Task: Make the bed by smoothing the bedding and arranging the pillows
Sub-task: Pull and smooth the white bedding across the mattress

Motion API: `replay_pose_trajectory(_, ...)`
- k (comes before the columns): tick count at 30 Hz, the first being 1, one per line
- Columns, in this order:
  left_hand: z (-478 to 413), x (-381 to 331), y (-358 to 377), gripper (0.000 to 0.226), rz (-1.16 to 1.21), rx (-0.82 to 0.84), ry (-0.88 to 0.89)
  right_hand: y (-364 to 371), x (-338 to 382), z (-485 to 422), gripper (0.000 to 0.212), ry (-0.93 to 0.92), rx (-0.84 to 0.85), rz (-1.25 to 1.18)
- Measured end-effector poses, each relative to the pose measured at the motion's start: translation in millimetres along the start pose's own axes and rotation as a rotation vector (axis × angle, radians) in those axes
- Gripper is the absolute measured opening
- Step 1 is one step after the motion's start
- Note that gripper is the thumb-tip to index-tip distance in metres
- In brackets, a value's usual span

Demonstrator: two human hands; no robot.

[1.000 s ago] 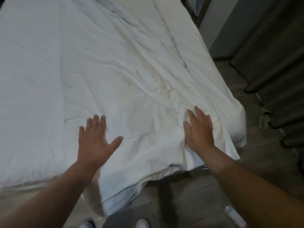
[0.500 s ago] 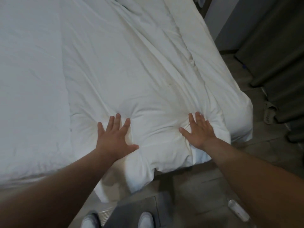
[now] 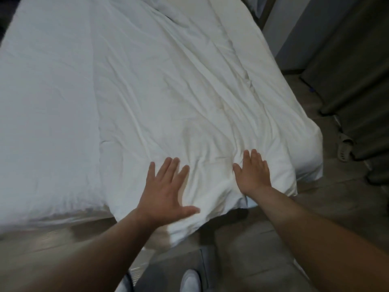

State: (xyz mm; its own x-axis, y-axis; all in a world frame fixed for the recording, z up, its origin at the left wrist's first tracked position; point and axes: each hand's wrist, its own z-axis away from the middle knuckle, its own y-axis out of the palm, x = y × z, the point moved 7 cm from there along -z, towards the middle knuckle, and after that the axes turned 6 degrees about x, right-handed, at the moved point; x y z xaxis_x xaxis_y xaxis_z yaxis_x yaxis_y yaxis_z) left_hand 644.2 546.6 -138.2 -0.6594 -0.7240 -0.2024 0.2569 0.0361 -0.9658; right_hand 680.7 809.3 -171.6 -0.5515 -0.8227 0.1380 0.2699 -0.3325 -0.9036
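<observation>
Fingers [image 3: 164, 168] straight, flat on duvet [image 3: 189, 91], nr edge

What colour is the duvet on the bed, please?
The duvet is plain white, with no pattern; the head view shows it.

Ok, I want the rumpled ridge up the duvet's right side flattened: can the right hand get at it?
Probably, with a lean: the right hand lies flat on the duvet, nothing between it and the ridge, though the arm looks stretched.
</observation>
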Motion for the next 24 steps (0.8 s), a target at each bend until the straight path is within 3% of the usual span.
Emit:
replay_pose_trajectory(2, 2, 6, -2, 0.054, -0.064, 0.042, 0.020, -9, 11, 25, 0.059, -0.017, -0.111, -0.120)
replay_pose_trajectory(4, -3, 12, -13, 0.016, -0.024, 0.007, 0.037, -21, 35, 64, 0.033, -0.189, -0.311, -0.228)
replay_pose_trajectory(5, -7, 13, -18, 0.014, 0.041, -0.007, 0.033, -21, 52, 89, 0.017, -0.320, -0.368, -0.245)
replay_pose_trajectory(7, -15, 18, -29, 0.011, 0.205, -0.064, 0.006, -4, 89, 133, 0.014, -0.584, -0.288, -0.264)
replay_pose_trajectory(9, -21, 29, -37, 0.012, 0.352, -0.114, -0.078, 13, 106, 151, 0.010, -0.667, -0.216, -0.306)
replay_pose_trajectory(13, -24, 47, -43, 0.014, 0.433, -0.125, -0.158, 13, 110, 136, 0.055, -0.532, -0.271, -0.311)
replay_pose_trajectory(16, -20, 46, -45, 0.015, 0.433, -0.160, -0.157, 2, 104, 125, 0.056, -0.505, -0.425, -0.233)
replay_pose_trajectory(18, -15, 41, -43, 0.013, 0.416, -0.166, -0.111, -13, 61, 107, 0.057, -0.212, -0.567, -0.399)
replay_pose_trajectory(19, -12, 39, -41, 0.012, 0.407, -0.160, -0.078, -18, 30, 94, 0.068, 0.015, -0.548, -0.531)
replay_pose_trajectory(21, -8, 37, -40, 0.012, 0.394, -0.138, -0.033, -12, -14, 71, 0.097, 0.408, -0.301, -0.757)
replay_pose_trajectory(23, -7, 36, -42, 0.010, 0.397, -0.117, -0.036, -6, -27, 53, 0.101, 0.464, -0.086, -0.836)
replay_pose_trajectory(24, -7, 36, -45, 0.012, 0.407, -0.111, -0.063, -11, -25, 45, 0.083, 0.403, -0.072, -0.860)
